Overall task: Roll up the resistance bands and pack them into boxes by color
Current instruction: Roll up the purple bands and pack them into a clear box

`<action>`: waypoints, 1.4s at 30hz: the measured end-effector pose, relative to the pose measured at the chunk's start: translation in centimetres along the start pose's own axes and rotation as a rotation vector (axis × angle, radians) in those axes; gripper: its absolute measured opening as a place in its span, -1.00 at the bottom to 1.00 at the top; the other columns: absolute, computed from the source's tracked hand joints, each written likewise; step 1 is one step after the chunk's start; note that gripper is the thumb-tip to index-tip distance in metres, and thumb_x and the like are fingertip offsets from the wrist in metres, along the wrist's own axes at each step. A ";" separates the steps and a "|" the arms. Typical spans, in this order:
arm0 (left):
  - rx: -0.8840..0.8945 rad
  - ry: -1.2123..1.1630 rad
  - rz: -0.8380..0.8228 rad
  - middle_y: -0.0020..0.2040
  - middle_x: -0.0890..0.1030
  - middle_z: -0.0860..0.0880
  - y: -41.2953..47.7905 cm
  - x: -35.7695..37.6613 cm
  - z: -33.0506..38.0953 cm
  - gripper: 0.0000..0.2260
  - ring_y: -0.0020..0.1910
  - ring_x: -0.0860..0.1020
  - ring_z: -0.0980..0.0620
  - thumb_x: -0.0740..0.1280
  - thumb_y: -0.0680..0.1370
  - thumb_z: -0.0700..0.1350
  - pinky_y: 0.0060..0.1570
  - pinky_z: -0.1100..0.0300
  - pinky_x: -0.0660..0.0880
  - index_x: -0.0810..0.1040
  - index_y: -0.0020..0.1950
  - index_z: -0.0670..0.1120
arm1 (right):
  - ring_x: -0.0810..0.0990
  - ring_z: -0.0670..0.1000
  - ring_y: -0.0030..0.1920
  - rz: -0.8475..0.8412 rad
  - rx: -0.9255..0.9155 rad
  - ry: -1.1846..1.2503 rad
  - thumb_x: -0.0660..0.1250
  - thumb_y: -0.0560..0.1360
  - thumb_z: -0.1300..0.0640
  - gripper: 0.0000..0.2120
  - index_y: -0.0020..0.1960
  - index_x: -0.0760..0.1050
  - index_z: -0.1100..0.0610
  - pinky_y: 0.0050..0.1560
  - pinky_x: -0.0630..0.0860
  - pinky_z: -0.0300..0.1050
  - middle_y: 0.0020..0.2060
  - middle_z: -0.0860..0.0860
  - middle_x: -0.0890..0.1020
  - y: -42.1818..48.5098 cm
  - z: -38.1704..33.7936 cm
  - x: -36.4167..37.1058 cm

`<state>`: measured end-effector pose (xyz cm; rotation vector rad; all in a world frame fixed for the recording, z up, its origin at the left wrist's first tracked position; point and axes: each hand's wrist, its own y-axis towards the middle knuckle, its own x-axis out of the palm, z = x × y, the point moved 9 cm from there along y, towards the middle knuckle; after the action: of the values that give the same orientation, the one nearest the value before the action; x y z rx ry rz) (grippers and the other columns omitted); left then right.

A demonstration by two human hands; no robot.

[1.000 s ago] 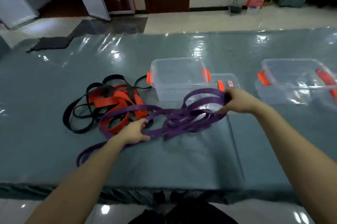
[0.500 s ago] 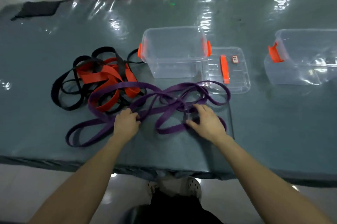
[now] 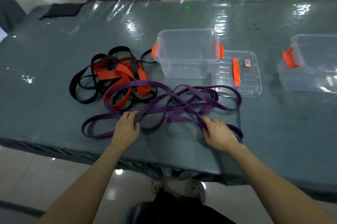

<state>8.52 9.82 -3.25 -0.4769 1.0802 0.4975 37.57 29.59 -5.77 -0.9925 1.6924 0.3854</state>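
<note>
Tangled purple resistance bands (image 3: 169, 103) sprawl across the near middle of the table. My left hand (image 3: 126, 128) grips a purple strand at the tangle's left side. My right hand (image 3: 218, 131) pinches another purple strand near the front edge. Behind and to the left lies a heap of orange bands (image 3: 124, 74) mixed with black bands (image 3: 82, 89). A clear open box with orange latches (image 3: 186, 54) stands just behind the purple bands, with nothing inside.
A clear lid with an orange handle (image 3: 237, 73) lies flat right of the box. A second clear box (image 3: 310, 67) stands at the far right. The table (image 3: 54, 118) has a grey cover under glossy plastic film; its front edge runs just under my wrists.
My right hand came back from the far end of the purple bands near the lid to the near strands. Both hands now hold strands close to the front edge; the view tilted down.
</note>
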 end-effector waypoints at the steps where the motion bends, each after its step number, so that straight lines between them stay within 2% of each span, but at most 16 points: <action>1: -0.011 0.013 0.021 0.48 0.50 -0.15 0.7 -0.2 0.4 -0.54 0.41 0.52 -0.21 0.34 0.70 -0.15 0.40 -0.13 0.48 0.43 0.61 -0.14 | 0.63 0.34 0.04 0.001 0.020 -0.020 0.28 0.59 0.12 -0.70 0.30 0.43 0.13 0.05 0.56 0.19 -0.02 0.24 0.65 -0.2 0.8 -0.8; 3: -0.052 0.029 -0.009 0.59 0.45 -0.20 2.4 0.2 1.0 -0.44 0.54 0.44 -0.24 0.34 0.72 -0.08 0.49 -0.17 0.42 0.30 0.70 -0.17 | 0.62 0.30 0.16 -0.097 0.102 -0.125 0.28 0.58 0.00 -0.71 0.25 0.49 0.08 0.19 0.56 0.19 0.08 0.19 0.64 -0.5 2.6 -1.5; 6: -0.168 0.008 -0.174 0.54 0.51 -0.23 4.4 2.5 0.9 -0.35 0.53 0.46 -0.27 0.39 0.70 -0.02 0.47 -0.16 0.44 0.22 0.72 -0.17 | 0.60 0.23 0.29 -0.184 0.233 -0.109 0.22 0.58 -0.45 -0.38 0.27 0.59 0.05 0.31 0.53 0.16 0.24 0.12 0.60 -0.5 4.0 -2.4; 9: -0.106 0.118 -0.171 0.24 0.66 -0.12 4.4 3.0 0.8 -0.76 0.26 0.63 -0.18 0.37 0.69 -0.09 0.30 -0.08 0.53 0.68 0.35 0.04 | 0.67 0.27 0.14 0.209 0.259 0.135 0.24 0.69 -0.24 -0.52 0.12 0.66 0.16 0.13 0.59 0.13 0.11 0.15 0.65 2.5 2.8 -6.6; 12: -0.014 0.145 -0.083 0.05 0.57 -0.01 2.7 1.5 0.1 -0.80 0.10 0.59 -0.11 0.38 0.68 -0.14 0.15 -0.07 0.57 0.79 0.11 0.08 | 0.62 0.20 0.19 0.353 0.138 0.191 0.36 0.67 -0.12 -0.64 0.19 0.64 0.17 0.20 0.57 0.11 0.15 0.12 0.65 7.5 -0.6 -9.0; 17: 0.119 0.229 -0.308 0.27 0.60 0.05 -2.0 1.9 -3.1 -0.75 0.23 0.58 -0.05 0.38 0.68 -0.15 0.27 0.04 0.51 0.81 0.11 0.15 | 0.43 0.22 0.52 0.014 0.087 0.172 0.34 0.65 -0.26 -0.30 0.60 0.35 0.17 0.51 0.41 0.16 0.54 0.15 0.46 14.7 -5.5 -6.3; 20: 0.095 0.192 -0.320 0.40 0.58 0.07 -3.3 2.0 -4.8 -0.76 0.32 0.59 -0.04 0.38 0.67 -0.16 0.36 -0.07 0.50 0.78 0.11 0.15 | 0.41 0.28 0.52 -0.183 0.173 0.013 0.37 0.59 -0.36 -0.18 0.64 0.25 0.11 0.52 0.37 0.26 0.53 0.18 0.45 15.1 -5.3 -2.3; 22: -0.068 0.031 -0.164 0.41 0.56 -0.01 -2.8 0.9 -6.4 -0.74 0.26 0.64 -0.11 0.36 0.70 -0.05 0.28 -0.14 0.57 0.60 0.39 0.09 | 0.49 0.27 0.44 -0.198 0.220 -0.030 0.35 0.55 -0.42 -0.23 0.53 0.37 0.09 0.49 0.37 0.25 0.43 0.16 0.53 14.9 -4.9 -1.3; 24: -0.407 -0.254 -0.002 0.46 0.52 -0.14 -1.8 -0.2 -9.5 -0.47 0.28 0.63 -0.21 0.41 0.69 0.10 0.29 -0.23 0.59 0.37 0.59 -0.04 | 0.57 0.24 0.35 -0.247 0.261 -0.012 0.39 0.51 -0.44 -0.26 0.44 0.46 0.08 0.44 0.42 0.19 0.33 0.11 0.62 14.8 -4.8 -1.1; 26: -0.696 -0.590 0.021 0.32 0.65 -0.25 -1.0 0.9 -11.4 -0.38 0.17 0.67 -0.24 0.47 0.64 0.17 0.21 -0.21 0.63 0.42 0.53 -0.20 | 0.60 0.21 0.29 -0.339 0.267 -0.015 0.47 0.48 -0.34 -0.32 0.43 0.52 0.05 0.39 0.50 0.12 0.31 0.09 0.65 14.5 -4.7 -1.0; 28: -0.745 -0.779 -0.019 0.01 0.73 -0.24 0.6 1.9 -10.8 -0.58 -0.12 0.67 -0.15 0.52 0.64 0.04 -0.09 -0.06 0.61 0.56 0.33 -0.24 | 0.60 0.15 0.19 -0.407 0.222 -0.009 0.48 0.50 -0.22 -0.43 0.44 0.56 -0.02 0.28 0.54 -0.01 0.31 0.08 0.66 13.9 -5.0 -0.7; 32: -0.524 -0.909 0.110 -0.20 0.61 -0.13 4.8 -1.8 -7.6 -0.76 -0.42 0.56 -0.03 0.53 0.61 -0.22 -0.47 0.18 0.44 0.46 0.06 -0.11 | 0.59 0.16 0.22 -0.411 0.164 -0.107 0.43 0.53 -0.30 -0.46 0.43 0.53 -0.10 0.27 0.52 -0.03 0.34 0.09 0.62 12.9 -5.5 -1.5; 35: -0.261 -0.963 0.198 -0.20 0.67 -0.09 8.2 -10.0 -3.1 -0.74 -0.41 0.66 0.02 0.52 0.63 -0.22 -0.45 0.17 0.56 0.43 -0.04 -0.07 | 0.55 0.22 0.34 -0.330 0.071 -0.240 0.39 0.41 -0.54 -0.23 0.44 0.53 -0.08 0.38 0.51 0.12 0.35 0.10 0.52 13.6 -8.4 -4.0; 38: -0.099 -1.133 0.295 -0.13 0.73 -0.15 10.4 -19.5 0.8 -0.83 -0.29 0.73 -0.01 0.50 0.64 -0.23 -0.25 0.16 0.69 0.51 0.03 -0.13 | 0.30 0.16 0.62 -0.250 -0.017 0.255 0.51 0.17 -0.64 0.32 0.72 0.11 -0.08 0.60 0.33 0.15 0.64 0.09 0.27 14.7 -14.0 -6.4; 40: -0.034 -1.226 0.330 -0.08 0.73 -0.18 10.9 -24.8 2.9 -0.85 -0.23 0.74 -0.02 0.49 0.65 -0.24 -0.13 0.14 0.71 0.54 0.11 -0.20 | 0.03 0.12 0.73 -0.177 -0.075 0.298 0.55 0.00 -0.65 0.62 0.75 -0.25 -0.07 0.68 0.12 0.29 0.74 0.03 0.01 15.8 -17.4 -7.6; 42: 0.027 -1.247 0.336 -0.02 0.73 -0.20 10.5 -28.8 4.6 -0.82 -0.20 0.73 -0.02 0.49 0.65 -0.22 -0.05 0.12 0.70 0.56 0.18 -0.24 | -0.03 0.13 0.74 -0.069 -0.056 0.220 0.63 0.05 -0.55 0.66 0.73 -0.36 0.00 0.68 0.02 0.38 0.75 0.07 -0.07 17.3 -18.9 -8.4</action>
<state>-5.59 16.63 23.49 0.0958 -0.0533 0.8982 12.82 30.53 4.88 -1.1662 1.8456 0.2877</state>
